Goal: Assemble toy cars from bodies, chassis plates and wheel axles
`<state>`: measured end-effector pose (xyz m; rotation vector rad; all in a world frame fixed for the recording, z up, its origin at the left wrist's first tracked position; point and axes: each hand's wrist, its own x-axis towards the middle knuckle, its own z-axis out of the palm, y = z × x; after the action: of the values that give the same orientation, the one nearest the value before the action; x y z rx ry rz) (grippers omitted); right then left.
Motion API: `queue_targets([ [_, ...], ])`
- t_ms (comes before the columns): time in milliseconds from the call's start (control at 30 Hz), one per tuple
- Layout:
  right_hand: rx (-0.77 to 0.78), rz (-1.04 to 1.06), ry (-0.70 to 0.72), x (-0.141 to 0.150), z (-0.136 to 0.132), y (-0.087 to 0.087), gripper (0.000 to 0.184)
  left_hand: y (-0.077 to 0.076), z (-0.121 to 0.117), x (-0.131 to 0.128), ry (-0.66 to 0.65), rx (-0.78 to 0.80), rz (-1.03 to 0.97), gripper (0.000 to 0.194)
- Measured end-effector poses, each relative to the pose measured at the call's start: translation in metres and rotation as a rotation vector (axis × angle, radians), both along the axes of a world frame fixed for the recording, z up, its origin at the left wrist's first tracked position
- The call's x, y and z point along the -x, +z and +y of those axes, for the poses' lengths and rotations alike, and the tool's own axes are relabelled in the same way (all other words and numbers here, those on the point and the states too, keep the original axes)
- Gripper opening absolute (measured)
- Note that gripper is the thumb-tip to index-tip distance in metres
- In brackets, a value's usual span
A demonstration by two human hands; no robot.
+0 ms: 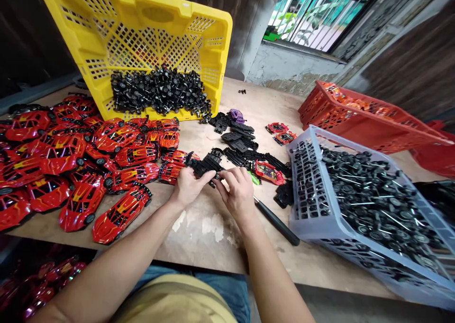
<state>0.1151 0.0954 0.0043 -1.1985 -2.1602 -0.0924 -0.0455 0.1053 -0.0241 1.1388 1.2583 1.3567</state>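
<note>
A black plastic toy car chassis (210, 162) is held just above the table's near middle. My left hand (189, 186) is closed on its left side, with the thumb pressed along the near end. My right hand (239, 192) pinches at that same end from the right, fingertips almost meeting the left thumb. Whether a small part sits between the fingertips is hidden. A tool with a black handle (277, 222) and a metal shaft lies beside my right hand, its far end out of sight. Several more black chassis (239, 142) lie just beyond my hands.
Red toy cars (66, 150) are piled at the left. A yellow crate (224, 52) on its side holds black wheel parts (163, 90). At the right stand a clear crate (313, 171) of wheels on axles and a red crate (373, 124). Red car shells (268, 171) lie between.
</note>
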Motion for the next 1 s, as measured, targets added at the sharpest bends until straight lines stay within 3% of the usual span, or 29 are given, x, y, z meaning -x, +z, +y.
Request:
queue_targets([
  [133,0.004,0.058,-0.002,0.002,-0.001,-0.001,0.012,0.003,-0.001,-0.001,0.002,0.010,-0.006,0.033],
  [367,-0.031,-0.021,-0.037,0.003,-0.002,0.000,0.009,-0.008,0.001,-0.003,0.144,0.094,-0.029,0.041],
  [467,-0.044,-0.010,-0.036,0.001,-0.001,-0.001,0.011,-0.008,0.002,-0.005,0.128,0.085,-0.059,0.042],
  [633,-0.007,0.183,-0.020,0.000,-0.001,-0.005,0.013,0.003,0.002,-0.005,0.062,0.079,-0.090,0.041],
  [700,0.056,0.308,-0.003,0.002,-0.004,-0.005,0.015,0.006,0.000,-0.002,0.054,0.054,-0.044,0.040],
  [867,0.504,0.568,0.162,0.000,-0.003,0.000,0.019,0.003,-0.003,0.003,0.037,-0.043,0.007,0.036],
  [1000,0.547,0.541,-0.036,-0.019,0.046,0.019,0.027,0.005,0.003,-0.004,0.005,0.009,-0.166,0.051],
])
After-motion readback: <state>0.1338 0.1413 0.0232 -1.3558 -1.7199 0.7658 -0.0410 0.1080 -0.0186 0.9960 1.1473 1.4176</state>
